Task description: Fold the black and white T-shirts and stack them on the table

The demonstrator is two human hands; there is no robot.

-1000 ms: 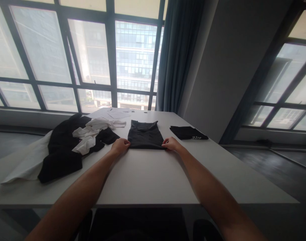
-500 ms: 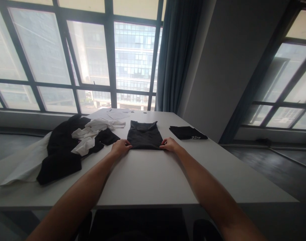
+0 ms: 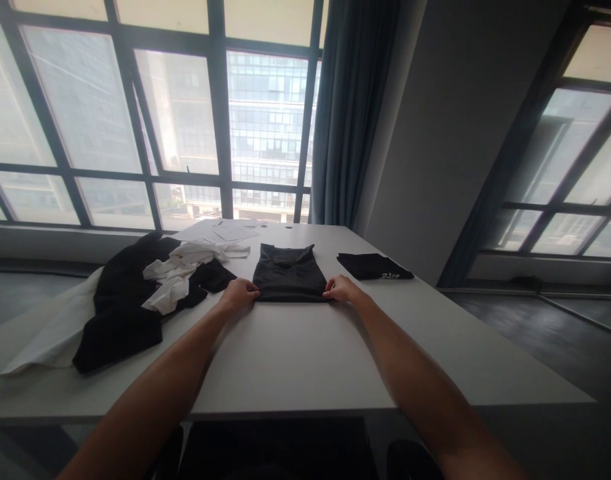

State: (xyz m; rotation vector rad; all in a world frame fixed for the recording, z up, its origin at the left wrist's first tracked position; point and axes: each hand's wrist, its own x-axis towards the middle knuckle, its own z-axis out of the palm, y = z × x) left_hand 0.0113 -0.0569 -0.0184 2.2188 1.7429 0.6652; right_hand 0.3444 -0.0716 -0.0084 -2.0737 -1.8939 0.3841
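Note:
A dark folded garment point(image 3: 289, 275) lies flat in the middle of the white table point(image 3: 295, 360). My left hand point(image 3: 239, 293) pinches its near left corner. My right hand point(image 3: 339, 289) pinches its near right corner. Both arms reach straight out over the table from the near edge.
A heap of black and white clothes point(image 3: 140, 293) lies on the left of the table. A small folded black garment with white print point(image 3: 374, 266) sits to the right. Sheets of paper point(image 3: 225, 230) lie at the far edge, below large windows. A dark chair point(image 3: 275, 450) stands under the near edge.
Both hands stay on the near corners of the dark garment. The view has shifted slightly downward; the garment sits a little further from me.

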